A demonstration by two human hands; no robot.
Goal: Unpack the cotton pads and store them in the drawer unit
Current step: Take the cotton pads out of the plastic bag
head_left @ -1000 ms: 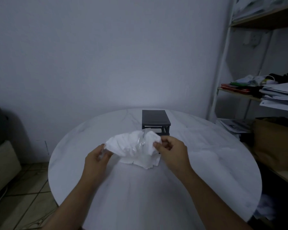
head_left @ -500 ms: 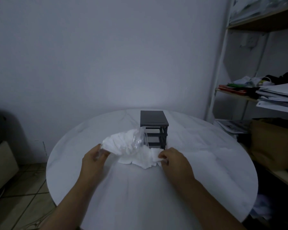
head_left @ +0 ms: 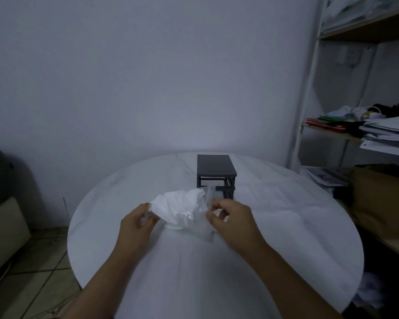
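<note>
Head view, our hands: our left hand [head_left: 137, 221] pinches the left end of the clear bag [head_left: 199, 215] with its fingers pressed together. Our right hand [head_left: 232, 218] pinches the right side of the bag the same way.
Head view, the pads: the white cotton pads [head_left: 177, 204] sit bunched inside the bag, held just above the round white surface [head_left: 286, 226]. We think we also see a few white pads under the bag, but we cannot tell for sure.
Head view, the drawers: the dark drawer unit [head_left: 215, 172] stands just beyond the bag, on the far side. We cannot tell if a drawer is open.
What could go wrong, spill: if we pull too hard, the bag could rip wide and the pads could pop out and scatter.
What could go wrong, floor: loose pads are light, so some could slide off the edge and get dirty.
What could go wrong, bump: the unit is close, so our hands could knock it.
</note>
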